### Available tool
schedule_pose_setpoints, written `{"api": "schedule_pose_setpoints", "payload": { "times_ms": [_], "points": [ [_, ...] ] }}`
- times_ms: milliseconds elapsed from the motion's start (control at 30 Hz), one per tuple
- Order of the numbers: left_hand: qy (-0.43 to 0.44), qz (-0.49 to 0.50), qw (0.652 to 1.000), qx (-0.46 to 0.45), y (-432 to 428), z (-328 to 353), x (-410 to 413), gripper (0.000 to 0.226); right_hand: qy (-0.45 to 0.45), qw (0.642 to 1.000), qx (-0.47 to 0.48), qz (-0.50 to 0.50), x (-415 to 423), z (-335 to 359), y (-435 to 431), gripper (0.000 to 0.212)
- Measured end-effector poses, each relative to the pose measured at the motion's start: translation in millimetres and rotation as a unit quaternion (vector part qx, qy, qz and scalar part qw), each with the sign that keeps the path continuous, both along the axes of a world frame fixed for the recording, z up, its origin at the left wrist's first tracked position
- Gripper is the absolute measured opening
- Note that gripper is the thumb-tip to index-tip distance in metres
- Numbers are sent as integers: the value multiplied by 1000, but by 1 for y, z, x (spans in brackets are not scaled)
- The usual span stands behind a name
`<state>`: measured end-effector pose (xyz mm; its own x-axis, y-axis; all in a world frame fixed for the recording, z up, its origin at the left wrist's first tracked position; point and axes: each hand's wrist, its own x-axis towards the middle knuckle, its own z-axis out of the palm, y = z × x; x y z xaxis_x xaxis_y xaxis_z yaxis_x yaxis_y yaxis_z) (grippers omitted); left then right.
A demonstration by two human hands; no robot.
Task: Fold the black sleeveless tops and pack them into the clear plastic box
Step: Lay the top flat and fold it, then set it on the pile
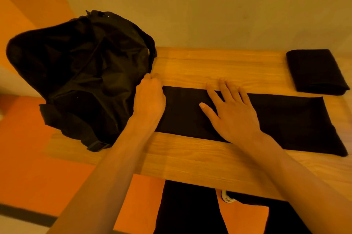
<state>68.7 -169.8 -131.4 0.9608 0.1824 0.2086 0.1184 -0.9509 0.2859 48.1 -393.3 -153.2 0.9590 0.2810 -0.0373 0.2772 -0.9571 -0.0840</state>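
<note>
Head view shows a black top (276, 119) folded into a long strip, lying flat across the wooden desk (190, 157). At its left end the left hand (150, 98) is curled closed, seemingly pinching the strip's corner. The right hand (228, 112) lies open, fingers spread, pressing the strip's middle. A second folded top (316, 71) sits apart at the desk's far right. Beside the left hand stands a black bag (82, 74). No writing or label is legible.

2 black tops (276, 119) (314, 71), 1 black bag (80, 74), 2 hands (150, 98) (234, 114).
</note>
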Motion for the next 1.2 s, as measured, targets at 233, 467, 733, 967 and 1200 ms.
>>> {"api": "schedule_pose_setpoints", "payload": {
  "times_ms": [233, 467, 733, 967, 1200],
  "points": [
    [-104, -103, 985, 87, -43, 16, -50, 24, -49, 998, 28, -10, -13, 19, -34, 73],
    [126, -143, 975, 113, -57, -19, -63, 81, 32, 997, 7, -74, -27, 11, -135, 85],
    [152, -107, 975, 119, -37, -12, -62, 90, 53, 994, 12, -90, -31, 10, -158, 78],
    [94, -104, 983, 122, -61, -1, -63, 89, 20, 998, -7, -60, -52, 22, -137, 79],
    [136, -74, 979, 129, -48, -18, -53, 93, 64, 994, -3, -92, -56, 19, -158, 80]
  ]
}}
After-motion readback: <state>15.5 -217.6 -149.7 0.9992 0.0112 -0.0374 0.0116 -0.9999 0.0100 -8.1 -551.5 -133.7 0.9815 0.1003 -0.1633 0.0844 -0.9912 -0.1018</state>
